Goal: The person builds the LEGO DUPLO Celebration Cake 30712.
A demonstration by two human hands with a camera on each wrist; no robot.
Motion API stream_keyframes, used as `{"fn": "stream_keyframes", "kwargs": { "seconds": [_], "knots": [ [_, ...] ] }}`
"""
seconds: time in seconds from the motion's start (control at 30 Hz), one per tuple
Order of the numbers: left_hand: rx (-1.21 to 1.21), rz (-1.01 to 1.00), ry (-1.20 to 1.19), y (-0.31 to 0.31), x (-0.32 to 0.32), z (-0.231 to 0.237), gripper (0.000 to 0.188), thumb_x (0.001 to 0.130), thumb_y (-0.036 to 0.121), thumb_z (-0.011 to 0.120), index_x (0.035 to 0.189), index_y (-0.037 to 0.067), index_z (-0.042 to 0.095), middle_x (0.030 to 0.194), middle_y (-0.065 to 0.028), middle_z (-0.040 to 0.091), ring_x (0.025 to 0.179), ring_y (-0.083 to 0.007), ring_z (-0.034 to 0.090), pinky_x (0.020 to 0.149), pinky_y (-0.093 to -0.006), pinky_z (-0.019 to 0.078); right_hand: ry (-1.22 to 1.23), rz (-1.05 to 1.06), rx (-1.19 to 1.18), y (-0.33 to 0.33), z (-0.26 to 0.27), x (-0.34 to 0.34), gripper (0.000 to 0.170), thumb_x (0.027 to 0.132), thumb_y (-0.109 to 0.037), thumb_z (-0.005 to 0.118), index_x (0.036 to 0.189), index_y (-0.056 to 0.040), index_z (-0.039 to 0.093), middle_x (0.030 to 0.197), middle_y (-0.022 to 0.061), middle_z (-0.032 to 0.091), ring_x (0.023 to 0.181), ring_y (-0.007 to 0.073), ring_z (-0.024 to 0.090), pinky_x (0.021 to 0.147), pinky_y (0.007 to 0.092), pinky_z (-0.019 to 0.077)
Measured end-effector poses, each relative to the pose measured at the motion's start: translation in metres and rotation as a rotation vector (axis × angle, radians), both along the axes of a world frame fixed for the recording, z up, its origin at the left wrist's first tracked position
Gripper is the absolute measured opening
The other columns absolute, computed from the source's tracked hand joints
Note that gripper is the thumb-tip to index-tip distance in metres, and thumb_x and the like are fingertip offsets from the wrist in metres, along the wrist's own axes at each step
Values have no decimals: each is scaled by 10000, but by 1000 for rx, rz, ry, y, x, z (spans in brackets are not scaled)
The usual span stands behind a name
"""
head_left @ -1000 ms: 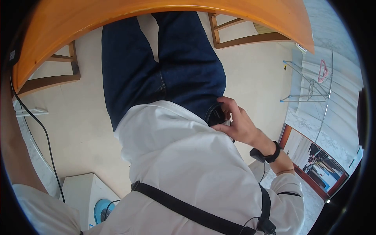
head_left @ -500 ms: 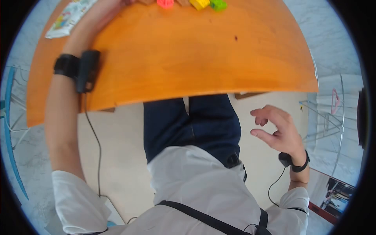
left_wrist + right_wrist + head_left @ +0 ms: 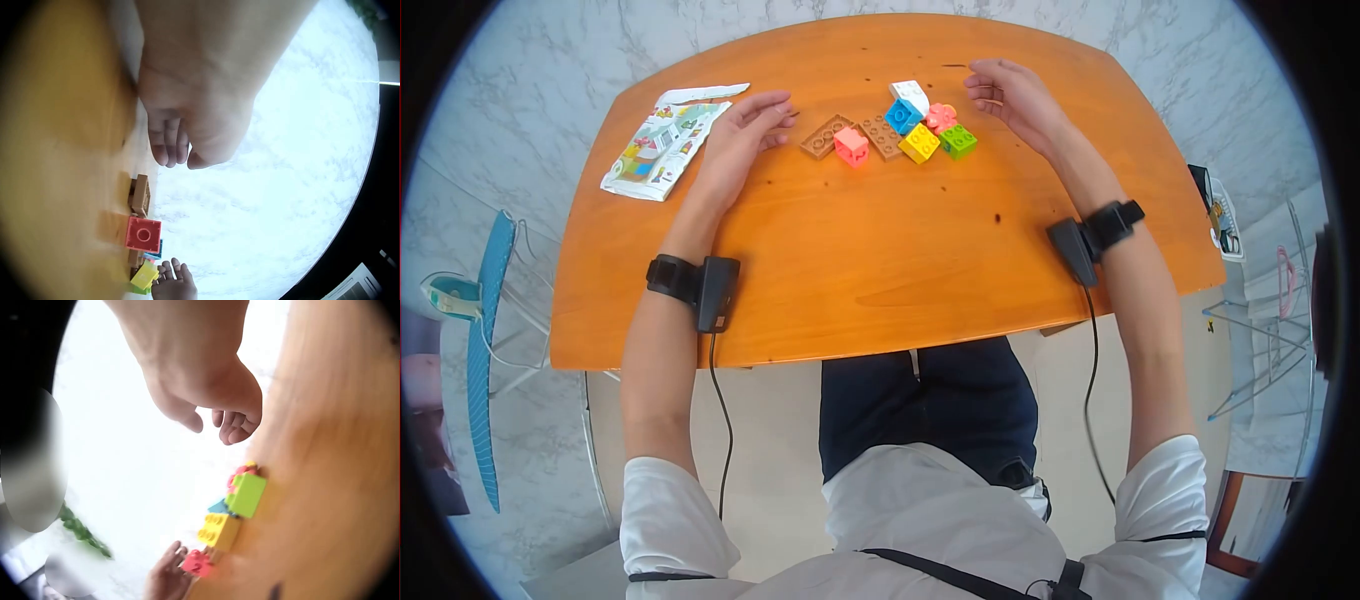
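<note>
My left hand, fingers loosely bent and holding nothing, is over the table between a printed white packet and the toy bricks. Nearest to it are a brown brick and a coral brick with its hollow underside showing. Across the pile, my right hand also holds nothing, its fingers slightly bent. Close to it lie a green brick, a pink flower-shaped piece and a white brick. Blue, yellow and another brown brick fill the middle.
The bricks sit toward the far side of the orange wooden table, with a marbled wall behind. Cables hang from both wrist cameras past the near edge. An ironing board with an iron stands left; a drying rack stands right.
The view has lifted from the lap to the tabletop. My right hand left the trouser pocket area and rose over the table. My left arm now reaches over the table too.
</note>
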State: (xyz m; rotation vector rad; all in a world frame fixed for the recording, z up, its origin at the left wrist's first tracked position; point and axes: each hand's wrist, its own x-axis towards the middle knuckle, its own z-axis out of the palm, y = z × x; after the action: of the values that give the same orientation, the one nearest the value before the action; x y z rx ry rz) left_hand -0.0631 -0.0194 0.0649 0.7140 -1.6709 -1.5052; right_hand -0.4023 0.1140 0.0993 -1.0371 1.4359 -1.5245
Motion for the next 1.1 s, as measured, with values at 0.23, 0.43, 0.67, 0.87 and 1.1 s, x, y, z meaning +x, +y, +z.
{"fn": "stream_keyframes", "kwargs": {
  "seconds": [0.23,0.43,0.67,0.87,1.1],
  "knots": [
    [-12,158,-5,-22,10,-8,334,1018,174,636,1301,-3,641,1225,-65,658,1089,-137,629,899,-281,537,370,2,-75,-27,-41,-40,200,987,-195,673,1064,-10,665,908,27,685,816,83,595,786,234,484],
    [-34,166,-54,-20,10,-8,341,1021,203,637,1297,4,646,1210,-56,661,1112,-132,618,937,-267,518,296,51,-120,-25,-47,-40,166,1000,-175,652,1039,-15,672,890,15,678,823,79,594,764,224,466],
    [-60,159,-146,-15,9,-6,367,1026,247,636,1306,10,642,1219,-60,666,1128,-127,618,972,-271,497,311,53,-90,-23,-45,-39,178,1003,-189,653,1026,-13,664,890,15,670,833,83,584,778,229,466],
    [-65,148,-154,-13,10,-7,366,1022,243,638,1304,9,645,1210,-61,674,1128,-124,618,969,-270,493,314,52,-87,-16,-45,-35,179,1003,-197,656,1025,-20,671,891,9,673,837,75,584,782,229,464],
    [-102,130,-202,-6,10,-4,352,1024,247,633,1294,23,659,1193,-64,693,1144,-122,620,967,-274,479,306,37,-64,-10,-47,-29,187,1005,-204,661,1045,-23,682,888,5,683,833,71,592,782,229,463]
  ]
}}
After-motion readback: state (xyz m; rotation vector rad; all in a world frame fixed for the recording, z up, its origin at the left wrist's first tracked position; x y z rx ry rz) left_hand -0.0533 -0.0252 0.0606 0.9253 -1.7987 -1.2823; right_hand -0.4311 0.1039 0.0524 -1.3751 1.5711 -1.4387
